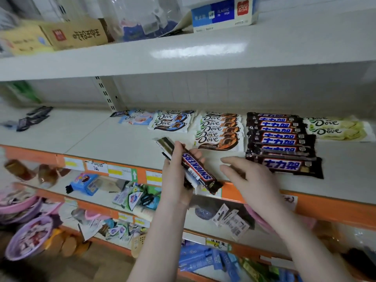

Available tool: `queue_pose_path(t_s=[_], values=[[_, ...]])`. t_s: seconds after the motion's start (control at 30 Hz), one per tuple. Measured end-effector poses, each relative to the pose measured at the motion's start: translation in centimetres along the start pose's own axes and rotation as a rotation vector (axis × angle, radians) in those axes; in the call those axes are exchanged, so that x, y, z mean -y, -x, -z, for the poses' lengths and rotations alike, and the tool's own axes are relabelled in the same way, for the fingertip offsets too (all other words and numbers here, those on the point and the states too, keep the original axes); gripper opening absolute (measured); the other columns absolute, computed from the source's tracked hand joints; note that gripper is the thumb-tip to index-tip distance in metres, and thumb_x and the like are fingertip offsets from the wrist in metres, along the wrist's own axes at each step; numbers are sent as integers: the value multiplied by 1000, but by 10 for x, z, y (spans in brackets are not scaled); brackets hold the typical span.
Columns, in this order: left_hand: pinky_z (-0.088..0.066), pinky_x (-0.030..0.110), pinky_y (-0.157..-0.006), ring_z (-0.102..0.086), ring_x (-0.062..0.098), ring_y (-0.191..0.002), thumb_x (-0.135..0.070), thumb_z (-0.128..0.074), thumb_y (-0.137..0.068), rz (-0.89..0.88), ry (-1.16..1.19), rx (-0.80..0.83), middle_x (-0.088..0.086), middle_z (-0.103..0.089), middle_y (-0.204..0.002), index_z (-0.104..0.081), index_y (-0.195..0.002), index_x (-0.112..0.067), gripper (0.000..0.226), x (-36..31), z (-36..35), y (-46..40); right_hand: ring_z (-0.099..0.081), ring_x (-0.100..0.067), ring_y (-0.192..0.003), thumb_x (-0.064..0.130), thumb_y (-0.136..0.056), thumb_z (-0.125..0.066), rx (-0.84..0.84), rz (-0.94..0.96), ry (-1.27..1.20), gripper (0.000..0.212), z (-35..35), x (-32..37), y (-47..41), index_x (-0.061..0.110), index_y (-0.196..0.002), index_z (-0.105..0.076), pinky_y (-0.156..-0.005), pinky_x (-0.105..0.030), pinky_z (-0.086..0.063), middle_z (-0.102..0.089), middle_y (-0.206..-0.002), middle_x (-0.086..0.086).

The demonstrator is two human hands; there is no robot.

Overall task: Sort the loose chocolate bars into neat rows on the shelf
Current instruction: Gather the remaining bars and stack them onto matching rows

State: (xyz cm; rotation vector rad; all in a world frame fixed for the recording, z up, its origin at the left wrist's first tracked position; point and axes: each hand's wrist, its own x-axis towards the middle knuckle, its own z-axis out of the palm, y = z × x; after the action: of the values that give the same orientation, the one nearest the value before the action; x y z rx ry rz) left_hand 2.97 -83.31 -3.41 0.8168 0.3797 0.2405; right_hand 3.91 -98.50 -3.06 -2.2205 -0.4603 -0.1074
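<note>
My left hand grips a small bundle of Snickers bars over the front edge of the middle shelf. My right hand hovers beside them with straight fingers and holds nothing. It is just left of the nearest bar in a row of dark Snickers bars. On the shelf lie rows of Dove bars: orange ones, blue-brown ones, pink ones and green ones. A few loose dark bars lie at the far left.
An upper shelf overhangs with cardboard boxes and a blue-white box. Lower shelves hold soap, sachets and blue packets. Pink and purple basins stand at the lower left. An orange price rail runs along the shelf front.
</note>
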Motion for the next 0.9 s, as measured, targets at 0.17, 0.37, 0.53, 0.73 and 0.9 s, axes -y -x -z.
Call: queue_pose_path(t_s=[0.17,0.37,0.53,0.73,0.9], values=[[-57,28,-72,-64,23,-85,-33,-56,-90,-64,23,-1,16,-64,-100,-56,-117,6,47,-26,26,-4,-62,-9,-99,36,-78,-69,204,-106,-248,44,-38,29,-13,23,-119,-61,-88,-26,-48,-68,-105,1],[-55,33,-70,-64,22,-76,-17,-61,-87,-78,-70,43,13,-64,-92,-55,-114,-2,32,-63,63,-13,-62,-10,-78,13,-76,-72,175,-106,-394,20,-71,60,-21,32,-83,-67,-71,-19,-46,-69,-83,4],[-56,28,-56,-67,19,-62,-14,-64,-87,-4,-159,21,11,-68,-87,-56,-116,-3,32,-87,91,-24,-62,-13,-76,13,-81,-68,59,-144,-356,14,-88,74,-27,26,-84,-64,-70,-28,-48,-69,-90,-2],[-50,21,-44,-60,12,-48,-24,-65,-86,61,-197,58,7,-66,-70,-55,-105,-6,28,-98,105,-34,-43,1,-80,17,-84,-63,-204,84,101,18,-106,78,-31,21,-101,-68,-72,-2,-32,-51,-88,9],[-50,19,-45,-59,10,-47,-30,-66,-85,88,-241,66,3,-64,-64,-59,-98,-7,27,-102,105,-34,-48,-1,-86,6,-79,-69,-284,198,120,17,-110,72,-29,17,-92,-71,-79,-3,-34,-53,-94,2]])
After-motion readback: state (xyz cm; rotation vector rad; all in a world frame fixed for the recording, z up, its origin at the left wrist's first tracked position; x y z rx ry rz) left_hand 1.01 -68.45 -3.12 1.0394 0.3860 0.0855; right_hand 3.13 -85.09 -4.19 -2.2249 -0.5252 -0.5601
